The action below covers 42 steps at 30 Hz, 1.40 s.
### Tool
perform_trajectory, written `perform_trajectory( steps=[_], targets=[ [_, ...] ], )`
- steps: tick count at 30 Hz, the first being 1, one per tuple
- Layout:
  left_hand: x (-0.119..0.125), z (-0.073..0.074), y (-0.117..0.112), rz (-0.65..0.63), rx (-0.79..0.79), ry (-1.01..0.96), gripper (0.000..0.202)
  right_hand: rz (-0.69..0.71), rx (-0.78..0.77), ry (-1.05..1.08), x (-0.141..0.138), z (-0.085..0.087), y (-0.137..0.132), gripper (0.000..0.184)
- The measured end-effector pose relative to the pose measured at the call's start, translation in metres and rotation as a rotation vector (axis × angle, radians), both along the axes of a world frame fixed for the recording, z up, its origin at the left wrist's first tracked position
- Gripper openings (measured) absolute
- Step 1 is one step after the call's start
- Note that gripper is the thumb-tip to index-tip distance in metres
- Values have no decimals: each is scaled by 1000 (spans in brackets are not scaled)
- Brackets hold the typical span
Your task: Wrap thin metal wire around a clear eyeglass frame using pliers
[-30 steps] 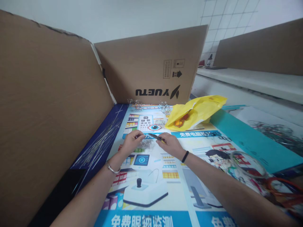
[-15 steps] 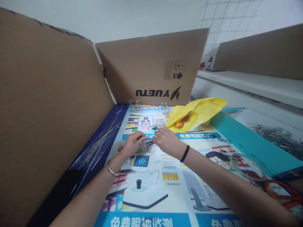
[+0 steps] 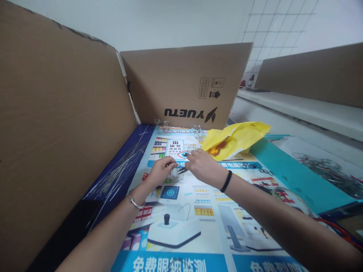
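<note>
My left hand (image 3: 162,170) is closed in a pinch on a thin wire (image 3: 176,165), its fingertips pointing right. Just to its right, my right hand (image 3: 203,166) is closed, with the dark jaws of a small pair of pliers (image 3: 183,170) sticking out below its fingers toward the left. The pliers' handles are hidden in the palm. Fine loops of wire (image 3: 176,176) show faintly under the fingertips, too thin to make out in full. Both hands are over the printed poster sheet (image 3: 181,196), slightly apart.
Straight wires (image 3: 120,170) lie along the left side. Tangled wire pieces (image 3: 163,126) sit at the back by the cardboard panel (image 3: 181,83). A yellow bag (image 3: 241,138) with orange contents lies right of my hands. Farther right are a turquoise board (image 3: 283,166) and more wire pieces (image 3: 323,170).
The view has shifted slightly. My right hand has moved a little right and turned slightly, so the pliers' jaws sit a bit farther right. My left hand keeps its pinch.
</note>
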State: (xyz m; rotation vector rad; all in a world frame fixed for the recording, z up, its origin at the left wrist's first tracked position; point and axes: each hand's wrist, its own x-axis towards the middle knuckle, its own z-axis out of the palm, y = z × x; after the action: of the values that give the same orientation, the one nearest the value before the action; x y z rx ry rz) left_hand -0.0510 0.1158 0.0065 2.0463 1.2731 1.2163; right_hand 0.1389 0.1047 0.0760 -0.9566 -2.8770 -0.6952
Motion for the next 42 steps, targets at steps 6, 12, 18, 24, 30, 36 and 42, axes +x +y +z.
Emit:
perform_trajectory(
  steps=[6, 12, 18, 24, 30, 36, 42],
  targets=[
    [1, 5, -1, -45, -48, -23, 12, 49, 0, -83, -18, -6, 2, 12],
    [0, 4, 0, -45, -71, -35, 17, 20, 51, -108, -33, -8, 5, 15],
    [-3, -2, 6, 15, -134, -72, 18, -17, 22, -101, -30, 1, 3, 12],
    [-5, -5, 8, 68, -138, -90, 17, -207, -52, 126, 6, -7, 4, 19],
    [-4, -5, 7, 77, -164, -105, 17, -464, -182, 194, 34, -59, 8, 35],
    [-2, -3, 5, 61, -170, -84, 15, -434, -164, 304, 36, -71, 7, 39],
    [-3, -5, 7, 46, -170, -94, 15, -307, -360, 605, 22, -64, 15, 20]
  ],
)
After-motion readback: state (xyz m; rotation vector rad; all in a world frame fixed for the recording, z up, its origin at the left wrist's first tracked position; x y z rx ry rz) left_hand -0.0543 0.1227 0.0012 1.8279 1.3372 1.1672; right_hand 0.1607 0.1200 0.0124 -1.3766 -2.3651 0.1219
